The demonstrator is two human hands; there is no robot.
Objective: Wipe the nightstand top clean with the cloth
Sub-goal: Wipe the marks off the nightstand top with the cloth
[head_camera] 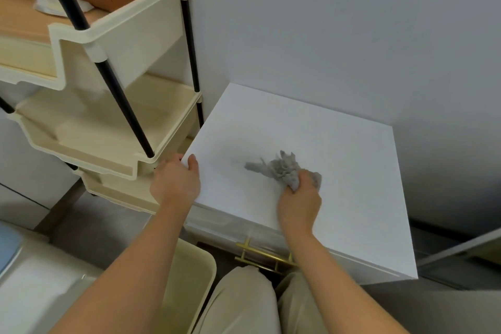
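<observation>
The white nightstand top (325,144) stands against the grey wall, seen from above. A crumpled grey cloth (279,167) lies on its middle front part, and my right hand (299,203) grips the cloth's near end, pressing it onto the surface. My left hand (176,182) holds the top's left front corner, thumb curled over the upper face and fingers round the edge. A faint grey smudge shows on the surface left of the cloth.
A cream tiered trolley (108,130) with black posts stands close on the left, touching the nightstand's side. A cream bin (195,274) sits by my knees. Gold drawer handles (260,255) stick out below the top's front edge.
</observation>
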